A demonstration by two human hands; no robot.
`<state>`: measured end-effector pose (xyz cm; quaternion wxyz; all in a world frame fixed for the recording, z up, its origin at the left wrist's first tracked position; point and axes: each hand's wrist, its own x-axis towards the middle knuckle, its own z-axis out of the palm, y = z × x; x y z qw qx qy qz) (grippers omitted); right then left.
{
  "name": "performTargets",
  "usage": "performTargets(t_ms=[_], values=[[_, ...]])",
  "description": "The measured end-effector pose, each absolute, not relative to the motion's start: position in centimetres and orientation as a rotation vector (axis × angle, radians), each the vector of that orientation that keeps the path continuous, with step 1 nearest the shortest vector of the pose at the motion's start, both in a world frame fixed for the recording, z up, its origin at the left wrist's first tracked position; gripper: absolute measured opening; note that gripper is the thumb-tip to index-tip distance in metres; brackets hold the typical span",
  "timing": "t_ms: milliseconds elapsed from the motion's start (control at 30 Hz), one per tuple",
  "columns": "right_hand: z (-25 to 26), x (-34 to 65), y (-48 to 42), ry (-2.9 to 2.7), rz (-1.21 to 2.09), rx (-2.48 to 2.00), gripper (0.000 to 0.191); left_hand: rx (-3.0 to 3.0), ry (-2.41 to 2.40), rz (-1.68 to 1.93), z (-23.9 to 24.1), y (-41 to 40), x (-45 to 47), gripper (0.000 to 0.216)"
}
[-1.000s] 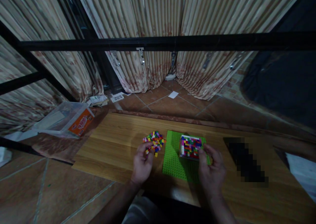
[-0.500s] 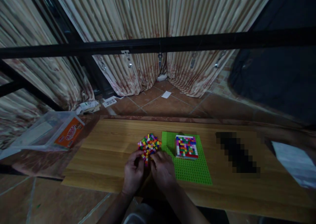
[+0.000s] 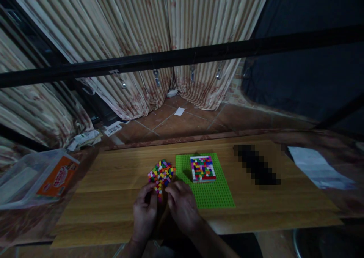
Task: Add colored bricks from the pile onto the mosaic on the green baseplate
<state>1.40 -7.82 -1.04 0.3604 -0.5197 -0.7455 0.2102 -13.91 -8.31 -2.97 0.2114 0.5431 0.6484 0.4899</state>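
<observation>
Loose bricks (image 3: 161, 172): multicolor pile, lower ctr of frame, on wood surface (image 3: 108, 201). Head view (only cam): L hand (image 3: 144, 208) at pile's near-left edge, thumb + index curled twd each other; R hand (image 3: 184, 208) at near-right edge, fingers bent. Can't tell if either has a brick pinched, tips too small/dark. Just R of pile: green baseplate (image 3: 214, 197) w/ brick block (image 3: 203, 169) on it, neither hand on the block. Handling, my read: bricks v. light, stiff plastic, bit slick, hard to break, easy to scatter; best hold = fingertip pinch on opposite sides, one at a time. Text: orange label (image 3: 58, 176) on clear bin (image 3: 45, 159), far L of frame, pale chars, illegible. Sheet (image 3: 113, 129), mid-left, code-like print, unreadable.
</observation>
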Motion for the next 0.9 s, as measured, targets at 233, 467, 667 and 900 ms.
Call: performTargets(t_ms=[233,467,667,900], values=[[1.4,5.5,-10.1,-1.307,1.086,-1.196,0.017,1.771,1.535,1.261,-1.0,-9.7,-10.2,0.026],[1.2,7.2,-9.6,-0.780,1.399,-1.045,0.020,1.652,1.382,1.153,1.1,-9.4,-6.0,0.022],[1.0,8.5,-10.0,-0.847,1.324,-1.097,0.020,1.672,1.410,1.157,2.1,-8.7,-4.8,0.016],[1.8,11.5,-8.0,-1.327,0.828,-1.318,0.016,1.632,1.402,1.153,1.8,-7.2,-3.8,0.018]])
